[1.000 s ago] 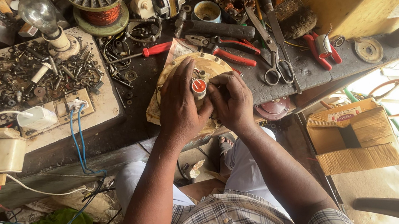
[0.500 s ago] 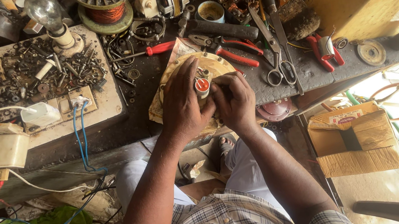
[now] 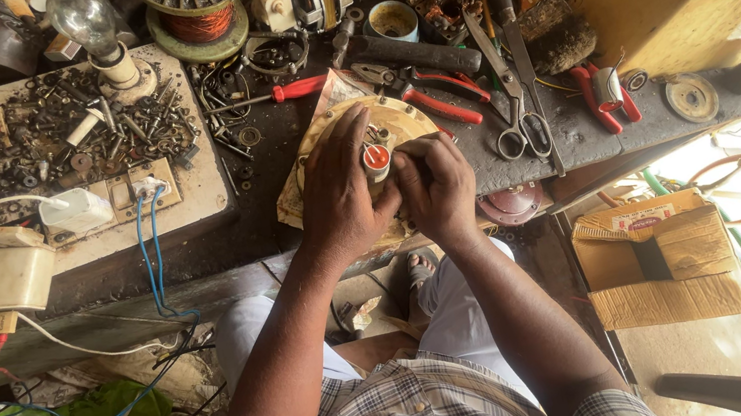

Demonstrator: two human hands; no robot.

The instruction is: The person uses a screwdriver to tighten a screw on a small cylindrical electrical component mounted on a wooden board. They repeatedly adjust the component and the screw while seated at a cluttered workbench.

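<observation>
Left hand [image 3: 339, 188]: lies palm down on the round cream motor plate [image 3: 396, 122]; its grip is closed on the small red-and-white part [image 3: 376, 158], thumb tip against the part's left side.
Right hand [image 3: 435, 184]: just right of the left hand, knuckles nearly touching it; fingers curled, grip closed on the same small part from its right side.
Small part: sits between the two thumbs at the middle of the plate, red face up.
Motor plate: under both hands on the dark worktop [image 3: 278, 143], resting on a crumpled sheet of paper [image 3: 291, 204]; only its far and right rim show past the fingers.
Beyond the hands: red-handled pliers [image 3: 431, 91] just past the plate; red-handled screwdriver [image 3: 279, 94] to the far left of them.
Right of the right hand: scissors [image 3: 511, 107], well apart from the fingers.
Left of the left hand: white board [image 3: 60, 171] strewn with bolts and screws, a bulb [image 3: 86, 20] standing at its far edge.
Far side: copper wire spool [image 3: 196, 10].
Below the worktop, right: cardboard box [image 3: 664, 258] on the floor.
Not determinable: whether the small part is fixed to the plate.
</observation>
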